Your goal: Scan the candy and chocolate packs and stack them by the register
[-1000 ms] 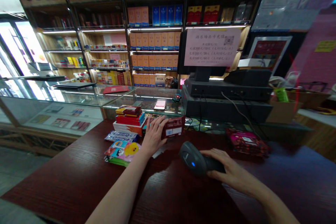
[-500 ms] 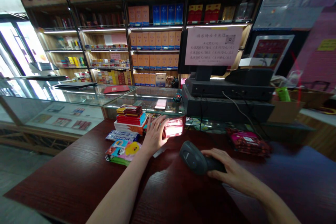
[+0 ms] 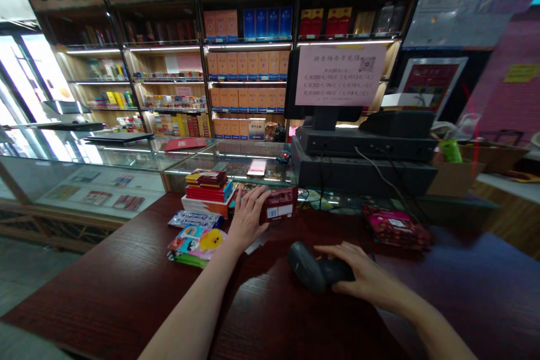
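My left hand [image 3: 247, 217] grips a dark red box [image 3: 279, 204] with a white barcode label, holding it on its side above the dark wooden counter [image 3: 126, 287]. My right hand [image 3: 358, 275] is wrapped round the handle of a black barcode scanner [image 3: 310, 267], which lies low on the counter, its head turned toward the box. Left of my left hand sit a stack of red and white boxes [image 3: 208, 191], a blue snack packet [image 3: 194, 218] and colourful cartoon packets [image 3: 196, 243].
A dark red packet [image 3: 396, 228] lies at the right of the counter. Behind stand a black till [image 3: 363, 152] with a monitor bearing a pink notice [image 3: 340, 74], a glass display case [image 3: 126, 163] and shelves of boxed goods [image 3: 248, 67].
The scanner's light lit the box's label half a second ago and is off now. My right hand has lowered the scanner toward the counter. The box has hardly moved.
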The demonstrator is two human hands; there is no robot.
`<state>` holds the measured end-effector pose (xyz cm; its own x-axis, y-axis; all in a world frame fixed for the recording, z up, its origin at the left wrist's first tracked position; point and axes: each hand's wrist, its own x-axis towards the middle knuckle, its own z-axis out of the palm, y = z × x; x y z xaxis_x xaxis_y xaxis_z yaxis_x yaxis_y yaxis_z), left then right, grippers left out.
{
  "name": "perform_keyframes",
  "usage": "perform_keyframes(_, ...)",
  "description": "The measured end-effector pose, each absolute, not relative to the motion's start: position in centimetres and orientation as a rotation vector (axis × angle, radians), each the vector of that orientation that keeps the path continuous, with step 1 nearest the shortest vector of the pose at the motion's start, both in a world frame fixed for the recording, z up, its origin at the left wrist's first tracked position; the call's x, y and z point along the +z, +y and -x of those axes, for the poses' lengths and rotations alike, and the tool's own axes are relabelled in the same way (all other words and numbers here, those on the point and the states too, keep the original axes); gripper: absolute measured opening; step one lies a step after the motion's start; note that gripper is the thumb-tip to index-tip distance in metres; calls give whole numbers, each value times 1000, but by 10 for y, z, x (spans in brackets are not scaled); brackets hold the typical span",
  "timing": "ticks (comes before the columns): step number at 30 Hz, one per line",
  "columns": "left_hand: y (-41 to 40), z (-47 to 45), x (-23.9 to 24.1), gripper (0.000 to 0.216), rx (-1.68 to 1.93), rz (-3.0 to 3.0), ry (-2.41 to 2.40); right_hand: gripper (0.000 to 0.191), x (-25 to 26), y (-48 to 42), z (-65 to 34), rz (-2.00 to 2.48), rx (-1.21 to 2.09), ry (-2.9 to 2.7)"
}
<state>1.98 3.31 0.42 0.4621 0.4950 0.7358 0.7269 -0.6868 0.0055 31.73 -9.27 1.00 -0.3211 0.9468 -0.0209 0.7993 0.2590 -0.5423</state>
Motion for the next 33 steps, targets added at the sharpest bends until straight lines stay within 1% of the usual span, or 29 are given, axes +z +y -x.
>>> perform_keyframes(8, 32, -21, 4, 89, -1079, 2426, -1023, 71, -3, -87, -316, 1599, 685, -2246)
perform_keyframes(12, 30, -23, 5, 84, -1084, 2448, -984, 78, -3, -87, -322, 1611, 725, -2204)
perform_keyframes(14, 28, -24, 6, 82, -1080, 2463, -973, 74, 0, -87, -326, 1574, 782, -2132)
perform_keyframes(16, 26, -26, 7, 81, -1076, 2475, -959, 64, 3, -85, -328, 1501, 869, -1979)
perform_keyframes(18, 24, -28, 9, 81, -1075, 2485, -932, 58, 5, -81, -328, 1428, 896, -1781)
perform_keyframes(23, 19, -35, 9, 82, -1069, 2506, -825, 59, 0, -62, -324, 1378, 760, -1485)
perform_keyframes(29, 13, -41, 10, 78, -1036, 2517, -752, 62, 6, -47, -323, 1328, 788, -1419)
perform_keyframes(31, 12, -43, 9, 75, -1028, 2504, -740, 59, 14, -46, -321, 1340, 806, -1430)
perform_keyframes(33, 12, -44, 9, 72, -1031, 2490, -729, 50, 21, -46, -318, 1374, 792, -1460)
